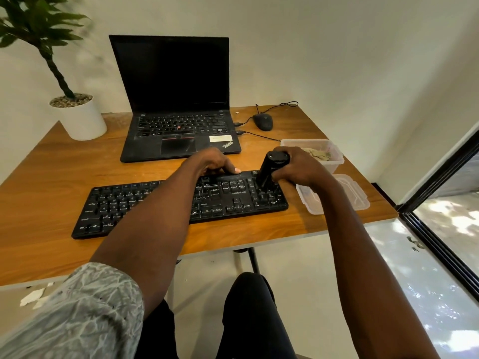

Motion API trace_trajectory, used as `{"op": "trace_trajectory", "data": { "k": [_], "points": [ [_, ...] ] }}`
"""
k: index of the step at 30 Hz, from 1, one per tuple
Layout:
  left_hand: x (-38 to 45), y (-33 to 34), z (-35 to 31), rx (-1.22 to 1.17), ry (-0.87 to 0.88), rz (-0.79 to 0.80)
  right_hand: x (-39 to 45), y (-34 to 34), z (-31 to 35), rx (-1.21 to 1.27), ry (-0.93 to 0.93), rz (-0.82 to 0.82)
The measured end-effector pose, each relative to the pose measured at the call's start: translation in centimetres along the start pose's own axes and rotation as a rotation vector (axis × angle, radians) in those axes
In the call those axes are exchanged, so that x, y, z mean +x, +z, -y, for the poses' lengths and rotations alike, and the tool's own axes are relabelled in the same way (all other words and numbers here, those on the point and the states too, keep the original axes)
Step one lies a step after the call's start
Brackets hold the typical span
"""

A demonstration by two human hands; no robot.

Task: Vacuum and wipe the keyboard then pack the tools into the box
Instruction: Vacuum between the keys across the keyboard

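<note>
A black keyboard (pixel 145 206) lies across the wooden table (pixel 51 161) in front of me. My right hand (pixel 298 165) grips a small black handheld vacuum (pixel 272 169), held upright with its nozzle down on the keys at the keyboard's right end. My left hand (pixel 212 161) rests on the keyboard's far edge, right of centre, with fingers curled over the edge. Behind my right hand stands a clear plastic box (pixel 334 156) holding a crumpled cloth (pixel 317 153). The box's clear lid (pixel 347 193) lies flat to the right of the keyboard.
An open black laptop (pixel 176 99) sits behind the keyboard, with a wired black mouse (pixel 263 121) to its right. A potted plant in a white pot (pixel 80 117) occupies the table's far left corner. A glass sliding door (pixel 440 229) is to the right.
</note>
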State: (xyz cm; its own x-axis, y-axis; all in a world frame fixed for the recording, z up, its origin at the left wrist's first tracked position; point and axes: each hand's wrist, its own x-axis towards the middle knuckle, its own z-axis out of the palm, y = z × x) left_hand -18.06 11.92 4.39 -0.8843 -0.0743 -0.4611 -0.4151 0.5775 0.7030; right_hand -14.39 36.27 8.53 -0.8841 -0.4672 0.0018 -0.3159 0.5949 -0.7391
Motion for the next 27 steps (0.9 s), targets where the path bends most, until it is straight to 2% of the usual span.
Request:
{"op": "trace_trajectory", "data": {
  "k": [3, 8, 10, 13, 15, 20, 22, 25, 27],
  "points": [
    [0.1, 0.0, 0.1, -0.004, -0.014, 0.006, -0.3, -0.8, -0.3, 0.022, 0.045, 0.109],
    [0.2, 0.0, 0.2, -0.018, -0.017, 0.008, 1.0, 0.5, -0.2, -0.027, -0.06, -0.156],
    [0.2, -0.1, 0.3, -0.02, -0.021, 0.004, 0.8, 0.3, -0.5, -0.009, -0.049, -0.113],
    [0.3, -0.3, 0.2, -0.026, -0.037, 0.008, -0.1, -0.9, -1.0, 0.038, 0.031, 0.051],
    [0.2, -0.3, 0.0, -0.032, -0.039, 0.023, -0.1, -1.2, -1.1, 0.053, 0.058, 0.069],
    [0.1, -0.1, 0.0, -0.036, -0.035, 0.016, 1.3, 0.4, -1.0, -0.039, -0.044, -0.199],
    [0.3, -0.1, 0.1, -0.026, -0.036, 0.015, 0.9, 0.1, -1.3, 0.01, -0.016, -0.149],
    [0.4, -0.2, 0.1, -0.026, -0.038, 0.014, 0.2, -1.1, -1.6, 0.075, 0.063, 0.032],
    [0.4, -0.3, 0.0, -0.033, -0.038, 0.018, 0.6, -1.2, -1.7, 0.059, 0.073, 0.029]
  ]
}}
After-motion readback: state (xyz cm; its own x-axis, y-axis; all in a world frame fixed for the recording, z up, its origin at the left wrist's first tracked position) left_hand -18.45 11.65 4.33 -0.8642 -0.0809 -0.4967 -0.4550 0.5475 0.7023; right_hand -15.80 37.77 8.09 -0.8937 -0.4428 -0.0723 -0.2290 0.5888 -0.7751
